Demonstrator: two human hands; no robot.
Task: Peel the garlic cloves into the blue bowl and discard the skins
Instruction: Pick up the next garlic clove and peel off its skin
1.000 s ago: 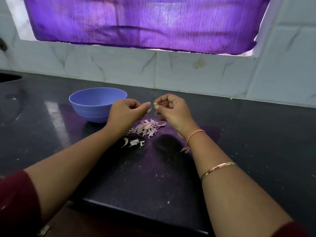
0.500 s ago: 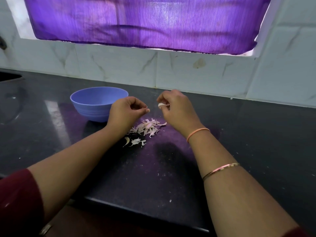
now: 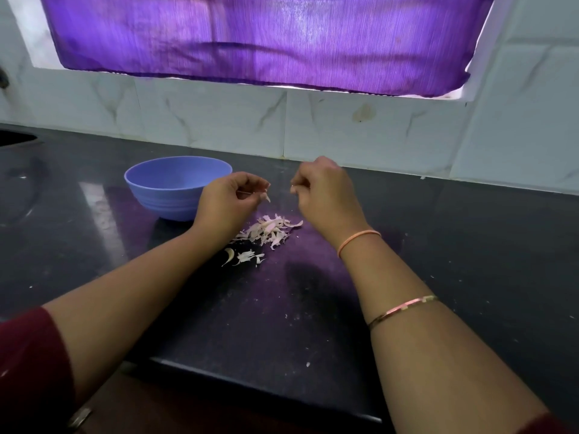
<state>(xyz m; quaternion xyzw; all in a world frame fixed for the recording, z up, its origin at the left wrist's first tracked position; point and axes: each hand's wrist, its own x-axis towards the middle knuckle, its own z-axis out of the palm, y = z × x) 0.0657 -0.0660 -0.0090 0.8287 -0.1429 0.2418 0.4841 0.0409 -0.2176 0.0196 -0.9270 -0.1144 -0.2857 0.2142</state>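
Blue bowl [image 3: 170,200] stands on the dark counter [image 3: 438,245], just left of the hands; its contents are hidden from this angle. Left hand [image 3: 225,203]: fingers curled, pinching a skin sliver [image 3: 268,198]. Right hand [image 3: 327,195]: fingers clenched on a pale garlic bit [image 3: 292,188], mostly hidden. Skin pile [image 3: 269,230] lies on the counter between the wrists.

Maroon sleeves [image 3: 31,355], orange band [image 3: 358,241], gold bangle [image 3: 404,310]

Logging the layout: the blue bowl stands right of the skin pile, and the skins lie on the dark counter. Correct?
Not quite. The head view shows the blue bowl left of the skin pile, beside the left hand; the skins do lie on the dark counter.
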